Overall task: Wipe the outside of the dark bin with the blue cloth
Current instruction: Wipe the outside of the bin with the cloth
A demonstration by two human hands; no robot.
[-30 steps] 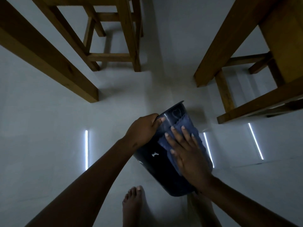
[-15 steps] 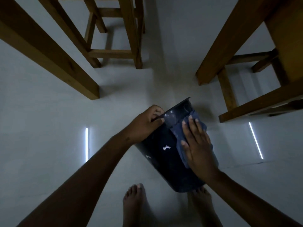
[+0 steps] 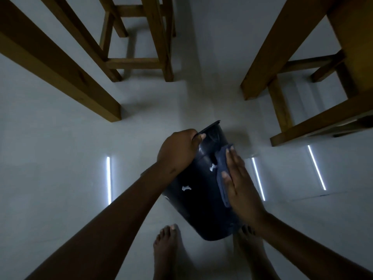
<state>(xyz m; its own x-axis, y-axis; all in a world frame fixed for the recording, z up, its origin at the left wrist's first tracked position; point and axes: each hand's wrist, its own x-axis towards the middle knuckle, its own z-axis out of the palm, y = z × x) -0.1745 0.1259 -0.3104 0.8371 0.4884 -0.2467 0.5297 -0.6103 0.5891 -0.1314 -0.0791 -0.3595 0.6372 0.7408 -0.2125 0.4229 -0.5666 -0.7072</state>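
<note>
The dark bin (image 3: 193, 207) is held tilted above the pale floor, its open rim pointing away from me and its base near my feet. My left hand (image 3: 177, 150) grips the rim at the bin's upper left. My right hand (image 3: 240, 184) lies flat with fingers together, pressing the blue cloth (image 3: 222, 170) against the bin's right side. Most of the cloth is hidden under the palm; a strip shows along the fingers. Small white marks dot the bin's wall.
Wooden table legs (image 3: 60, 63) stand at the left, a wooden stool (image 3: 141, 37) at the top, more wooden furniture (image 3: 302, 77) at the right. My bare feet (image 3: 167, 251) are on the floor under the bin. Bright light streaks reflect on the floor (image 3: 60, 178).
My right hand and the cloth have slid from the bin's upper face round toward its right side. The bin has turned slightly, showing more of its dark wall. My left hand stays on the rim.
</note>
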